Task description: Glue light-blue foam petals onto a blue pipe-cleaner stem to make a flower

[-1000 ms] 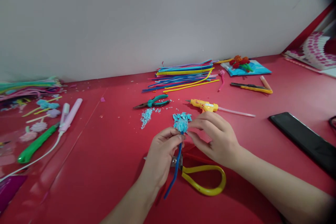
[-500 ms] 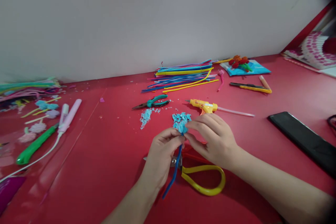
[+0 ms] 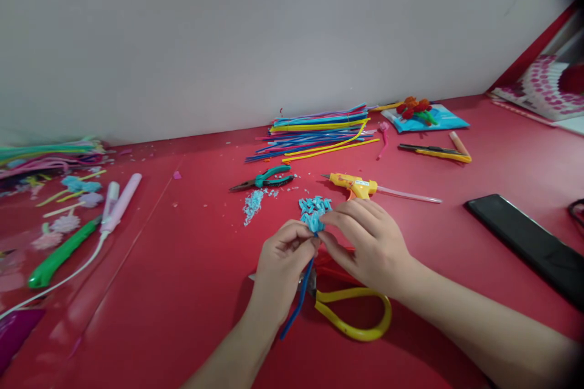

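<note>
**A small blue tuft, pinched from both sides**

Nearest to me lie the yellow-handled scissors, flat on the red bench right under my wrists — if I drop my forearms without looking, I may knock them or catch the blades, which are hidden beneath my hands.

Just above them my left hand is closed in a pinch around the dark blue stem, which hangs down and toward me from my fingers. My right hand is curled too, its fingertips closed on the light blue tuft at the top of that stem. The tuft sits between the two hands, lifted a little off the bench. It looks loose and fluffy, so I judge that squeezing or tugging too hard could pull pieces away or bend the stem out of line; a slack pinch on the left could let the stem twist.

Just beyond the tuft lies a heap of light blue cut pieces, close enough to snag or scatter with a knuckle. Past that rests the yellow glue gun, nozzle pointing left — whether it is hot I cannot tell, but a careless reach could meet it. The teal pliers and the bundle of coloured stems lie farther off, by the wall.
</note>
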The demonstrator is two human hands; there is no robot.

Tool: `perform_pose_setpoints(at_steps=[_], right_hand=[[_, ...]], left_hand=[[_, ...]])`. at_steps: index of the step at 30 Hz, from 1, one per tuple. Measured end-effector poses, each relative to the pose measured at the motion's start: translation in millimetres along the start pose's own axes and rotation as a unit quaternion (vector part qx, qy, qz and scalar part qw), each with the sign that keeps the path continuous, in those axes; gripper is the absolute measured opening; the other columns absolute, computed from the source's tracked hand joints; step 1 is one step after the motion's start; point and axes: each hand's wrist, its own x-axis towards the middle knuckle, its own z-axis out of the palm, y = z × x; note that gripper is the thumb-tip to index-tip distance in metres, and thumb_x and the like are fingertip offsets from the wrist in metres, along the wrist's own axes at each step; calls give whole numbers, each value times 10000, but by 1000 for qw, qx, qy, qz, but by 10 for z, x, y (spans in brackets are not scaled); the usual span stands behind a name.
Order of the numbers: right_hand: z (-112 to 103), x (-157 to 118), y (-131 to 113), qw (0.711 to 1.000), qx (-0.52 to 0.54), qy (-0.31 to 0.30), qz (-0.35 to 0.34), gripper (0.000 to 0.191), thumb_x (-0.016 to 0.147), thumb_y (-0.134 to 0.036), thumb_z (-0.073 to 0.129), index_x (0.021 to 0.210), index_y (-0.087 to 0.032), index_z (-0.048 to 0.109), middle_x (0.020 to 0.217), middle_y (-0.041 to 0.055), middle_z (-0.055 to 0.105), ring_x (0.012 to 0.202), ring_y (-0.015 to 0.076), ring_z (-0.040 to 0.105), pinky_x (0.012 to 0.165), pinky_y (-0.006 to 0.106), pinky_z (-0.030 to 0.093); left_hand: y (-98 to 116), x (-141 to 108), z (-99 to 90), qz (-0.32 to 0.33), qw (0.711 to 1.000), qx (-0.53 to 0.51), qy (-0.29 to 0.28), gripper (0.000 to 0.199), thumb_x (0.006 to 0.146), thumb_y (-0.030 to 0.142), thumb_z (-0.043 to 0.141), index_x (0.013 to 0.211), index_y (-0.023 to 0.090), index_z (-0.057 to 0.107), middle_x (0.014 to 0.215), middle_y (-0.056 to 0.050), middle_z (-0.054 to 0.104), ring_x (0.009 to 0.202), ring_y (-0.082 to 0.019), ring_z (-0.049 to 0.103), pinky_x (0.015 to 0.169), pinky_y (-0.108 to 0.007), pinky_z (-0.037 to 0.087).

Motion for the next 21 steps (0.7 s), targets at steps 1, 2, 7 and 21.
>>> perform_pose_setpoints(at_steps=[1, 2, 7, 21], right_hand=[[-1, 3, -1, 1000, 0, 0, 0, 118, 826, -183, 558, 938, -145, 564, 837, 61, 620, 757, 186, 535, 670, 334, 426], [-1, 6, -1, 1000, 1, -1, 0, 117, 827, -184, 557, 937, -144, 565, 835, 61, 619, 755, 185, 535, 668, 334, 426], [11, 16, 3, 1000, 10, -5, 3, 151, 821, -190, 565, 964, -141, 568, 856, 68, 620, 777, 191, 542, 683, 340, 429], [12, 3, 3, 1000, 13, 2, 6, 138, 819, -192, 570, 951, -148, 570, 847, 68, 625, 773, 191, 546, 681, 334, 426]], left_hand=[[0, 1, -1, 2, 1000, 6, 1, 125, 740, 142, 585, 621, 165, 553, 698, 16, 475, 680, -107, 422, 663, -213, 370], [-1, 1, -3, 2, 1000, 8, 2, 125, 738, 142, 586, 620, 165, 550, 697, 17, 473, 678, -107, 419, 660, -212, 369], [-27, 2, -16, -26, 999, -28, 6, 83, 739, 173, 595, 663, 171, 561, 698, 13, 476, 694, -119, 431, 668, -228, 375], [-26, -2, -12, -32, 998, -50, 5, 94, 743, 173, 602, 658, 179, 564, 691, 21, 481, 710, -118, 434, 687, -222, 371]])
